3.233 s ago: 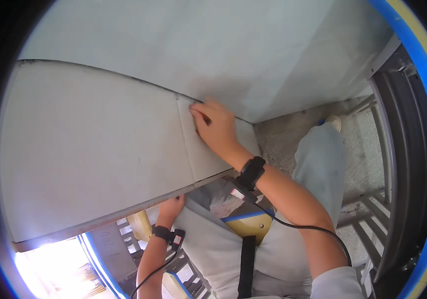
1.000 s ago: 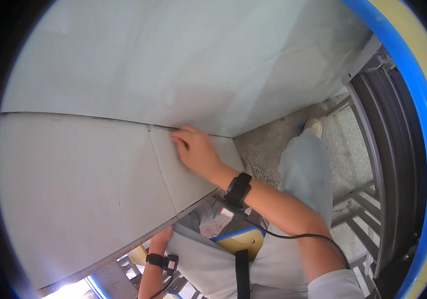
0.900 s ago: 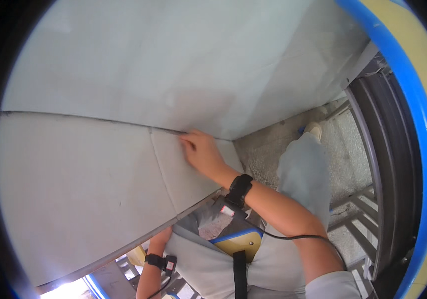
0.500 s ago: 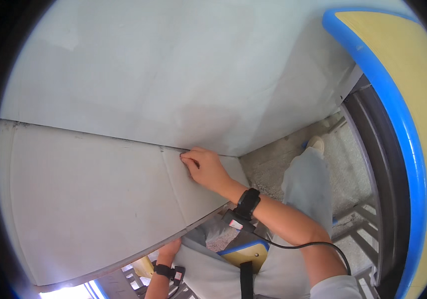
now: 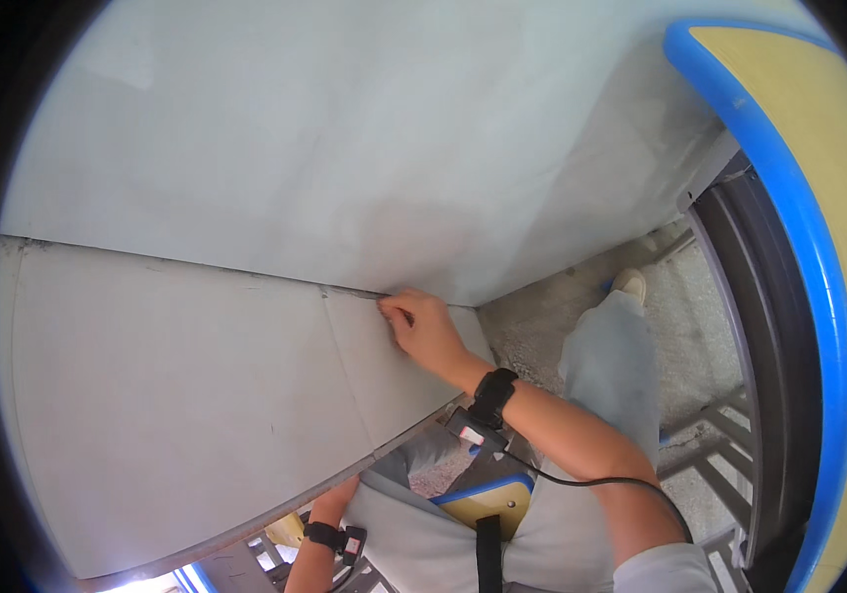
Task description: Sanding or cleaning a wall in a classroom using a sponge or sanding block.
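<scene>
My right hand (image 5: 425,334) rests at the seam (image 5: 344,291) where a pale grey-white ledge (image 5: 186,395) meets a tall white panel (image 5: 245,138). Its fingertips are closed in a pinch against this seam; whatever is between them, if anything, is too small to make out. Dark smudges run along the joint. My left hand (image 5: 342,492) is low down, by the ledge's near edge and beside my leg, with its fingers hidden under the ledge. Black wrist straps (image 5: 492,395) with small boxes are on both wrists.
On the right is a yellow board with a blue rim (image 5: 789,178), above a dark curved frame (image 5: 755,326). Below me is a yellow seat with blue edging (image 5: 502,506). Metal bars (image 5: 725,474) stand over the grey floor (image 5: 685,346). A cable (image 5: 591,482) trails from my right wrist.
My right hand has slid a little to the right along the seam, its fingers still pinched. The left hand has slipped further out of sight under the ledge.
</scene>
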`<state>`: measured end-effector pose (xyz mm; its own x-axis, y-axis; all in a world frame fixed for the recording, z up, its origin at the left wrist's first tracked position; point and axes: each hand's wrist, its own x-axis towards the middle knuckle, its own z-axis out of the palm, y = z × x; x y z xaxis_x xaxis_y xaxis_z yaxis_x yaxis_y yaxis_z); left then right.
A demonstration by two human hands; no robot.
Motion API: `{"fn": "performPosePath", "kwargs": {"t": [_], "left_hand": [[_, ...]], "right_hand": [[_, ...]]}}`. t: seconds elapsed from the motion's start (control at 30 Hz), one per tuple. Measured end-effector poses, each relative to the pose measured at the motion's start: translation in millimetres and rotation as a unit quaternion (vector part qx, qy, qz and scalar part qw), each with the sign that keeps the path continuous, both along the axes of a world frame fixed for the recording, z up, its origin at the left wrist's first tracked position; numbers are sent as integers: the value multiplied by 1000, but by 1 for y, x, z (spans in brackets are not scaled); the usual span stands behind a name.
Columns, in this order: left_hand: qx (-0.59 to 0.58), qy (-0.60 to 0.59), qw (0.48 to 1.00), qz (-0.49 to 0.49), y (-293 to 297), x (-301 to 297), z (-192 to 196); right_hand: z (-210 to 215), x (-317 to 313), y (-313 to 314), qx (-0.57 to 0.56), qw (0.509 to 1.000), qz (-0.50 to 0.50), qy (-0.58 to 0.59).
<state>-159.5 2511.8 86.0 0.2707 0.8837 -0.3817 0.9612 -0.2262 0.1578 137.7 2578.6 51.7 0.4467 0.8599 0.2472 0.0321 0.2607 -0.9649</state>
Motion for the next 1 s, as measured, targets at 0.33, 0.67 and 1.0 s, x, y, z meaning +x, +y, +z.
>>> {"fn": "performPosePath", "kwargs": {"t": [0.33, 0.67, 1.0], "left_hand": [[18, 7, 1000, -15, 0, 4, 6], [42, 30, 997, -63, 4, -2, -8], [300, 96, 893, -323, 7, -53, -45]], "right_hand": [[6, 4, -9, -18, 998, -4, -54], [-5, 8, -5, -25, 998, -2, -65], [-2, 5, 4, -1, 999, -21, -47]]}}
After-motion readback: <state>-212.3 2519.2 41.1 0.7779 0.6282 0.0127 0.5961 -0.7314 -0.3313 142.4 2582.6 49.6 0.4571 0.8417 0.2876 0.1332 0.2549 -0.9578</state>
